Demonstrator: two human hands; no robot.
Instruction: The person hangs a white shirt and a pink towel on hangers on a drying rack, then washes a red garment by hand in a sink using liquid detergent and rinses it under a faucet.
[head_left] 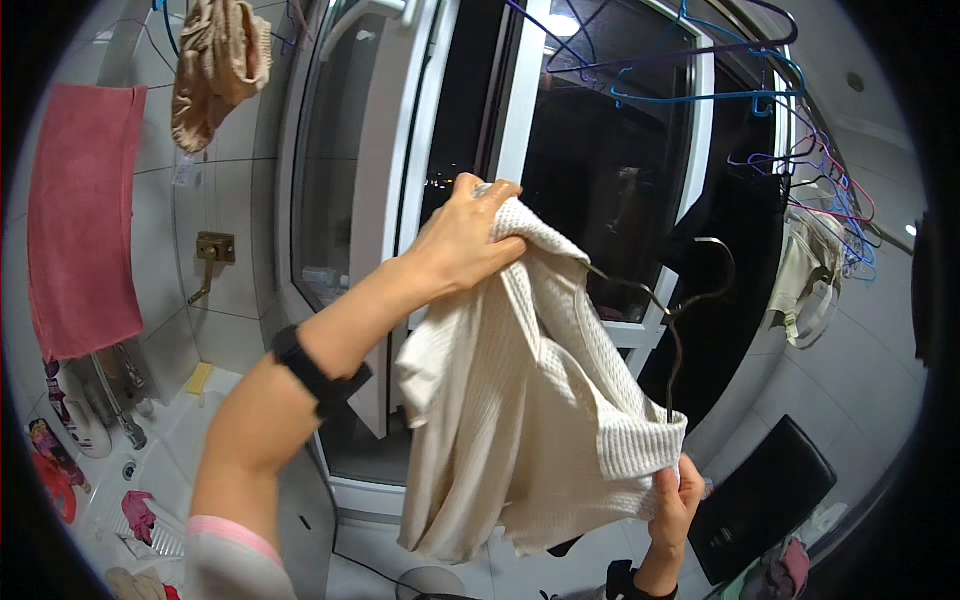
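A cream ribbed knit sweater [560, 420] hangs tilted between my two hands. Up at its top left edge, my left hand [465, 238] is closed on the knit, thumb on the near side. Lower down at the right, my right hand [677, 505] pinches the fabric just below the thick ribbed collar. A bent wire clothes hanger [676, 312] comes out of the neck opening with its hook free on the right. The rest of that hanger is hidden inside the sweater. Black bands circle both my arms.
Blue and purple hangers [700, 96] hang overhead, with a pale bra [808, 262] farther right. A pink towel [88, 220] and a beige garment [222, 75] hang at left above a white bathtub [190, 440]. Behind stands a window; a black box-like object [765, 500] stands lower right.
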